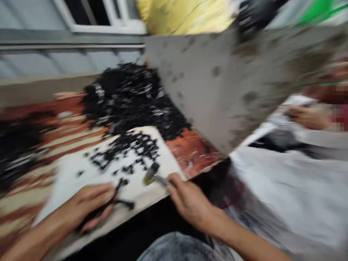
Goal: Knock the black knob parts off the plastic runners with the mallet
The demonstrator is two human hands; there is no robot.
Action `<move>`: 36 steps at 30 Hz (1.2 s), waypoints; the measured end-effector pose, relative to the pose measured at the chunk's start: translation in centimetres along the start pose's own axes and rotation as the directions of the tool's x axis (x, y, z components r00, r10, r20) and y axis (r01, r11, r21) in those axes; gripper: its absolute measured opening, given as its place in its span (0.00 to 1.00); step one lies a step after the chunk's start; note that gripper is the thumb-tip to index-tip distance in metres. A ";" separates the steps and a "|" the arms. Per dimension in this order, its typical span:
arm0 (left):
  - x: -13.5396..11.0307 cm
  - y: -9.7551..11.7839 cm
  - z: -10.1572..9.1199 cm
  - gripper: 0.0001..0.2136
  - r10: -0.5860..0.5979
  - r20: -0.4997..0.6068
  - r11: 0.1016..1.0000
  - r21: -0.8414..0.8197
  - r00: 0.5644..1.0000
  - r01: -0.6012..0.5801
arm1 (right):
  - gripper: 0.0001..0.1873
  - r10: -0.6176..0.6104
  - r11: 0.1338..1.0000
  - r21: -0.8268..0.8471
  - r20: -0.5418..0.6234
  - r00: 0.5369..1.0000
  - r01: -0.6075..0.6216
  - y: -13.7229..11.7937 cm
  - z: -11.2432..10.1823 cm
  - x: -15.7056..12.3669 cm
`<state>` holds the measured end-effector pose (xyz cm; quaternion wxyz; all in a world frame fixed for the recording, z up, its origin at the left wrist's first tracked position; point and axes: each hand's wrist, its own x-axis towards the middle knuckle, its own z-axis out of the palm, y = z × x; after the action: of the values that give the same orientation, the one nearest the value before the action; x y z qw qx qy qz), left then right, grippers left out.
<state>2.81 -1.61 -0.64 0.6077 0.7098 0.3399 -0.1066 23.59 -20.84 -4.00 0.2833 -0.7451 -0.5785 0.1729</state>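
Note:
My right hand (187, 203) is closed round the handle of a small hammer (151, 174). Its head, dark at one end and yellowish at the other, rests on or just above a white board (165, 163). My left hand (92, 204) grips a black branching piece (116, 190), perhaps plastic or rubber, over the near part of the board; motion blur hides its exact kind. Several small black bits (127, 148) lie scattered on the board beyond both hands.
A large heap of black pieces (130, 94) stands behind the board, with another dark pile (19, 145) at the left. A grey panel (206, 83) rises at the right. Beyond it, another person's hand (310, 116) is near white sacks (296, 188).

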 end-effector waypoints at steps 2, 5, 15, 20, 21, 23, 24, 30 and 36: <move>-1.2 -0.2 0.0 0.21 -0.022 -0.078 0.990 -0.138 0.997 0.011 | 0.10 -0.018 0.998 0.068 0.017 1.000 0.017 0.6 0.7 0.3; -1.1 -0.1 -0.2 0.20 -0.009 -0.067 0.957 -0.290 0.998 -0.011 | 0.12 -0.033 0.993 0.116 0.003 0.999 0.033 1.2 1.3 0.8; -1.1 0.3 0.0 0.20 0.041 -0.028 0.946 -0.320 0.999 -0.048 | 0.13 -0.057 0.986 0.151 -0.099 0.993 0.071 1.0 1.5 0.5; -0.9 0.1 -0.1 0.20 0.041 -0.023 0.944 -0.325 0.999 -0.046 | 0.13 -0.057 0.985 0.158 -0.089 0.994 0.071 1.0 1.5 0.5; -0.9 0.1 -0.1 0.20 0.041 -0.023 0.944 -0.327 0.999 -0.046 | 0.13 -0.061 0.985 0.158 -0.094 0.994 0.075 1.0 1.5 0.5; -0.9 0.1 -0.1 0.20 0.041 -0.022 0.944 -0.328 0.999 -0.046 | 0.13 -0.069 0.984 0.157 -0.107 0.992 0.085 1.1 1.5 0.4; -0.9 0.1 0.0 0.20 0.041 -0.021 0.943 -0.328 0.999 -0.046 | 0.13 -0.070 0.984 0.155 -0.112 0.991 0.087 1.0 1.5 0.4; -0.8 0.1 -0.1 0.20 0.039 -0.010 0.942 -0.333 0.999 -0.040 | 0.14 -0.063 0.985 0.152 -0.089 0.994 0.076 0.9 1.4 0.5; -0.8 0.1 -0.1 0.19 0.035 -0.001 0.948 -0.317 0.999 -0.033 | 0.14 -0.066 0.984 0.158 -0.091 0.994 0.080 0.9 1.3 0.6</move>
<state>2.25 -1.81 -0.10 0.7162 0.6087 0.3387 -0.0419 23.65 -20.14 -5.55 0.3735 -0.7048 -0.5767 0.1767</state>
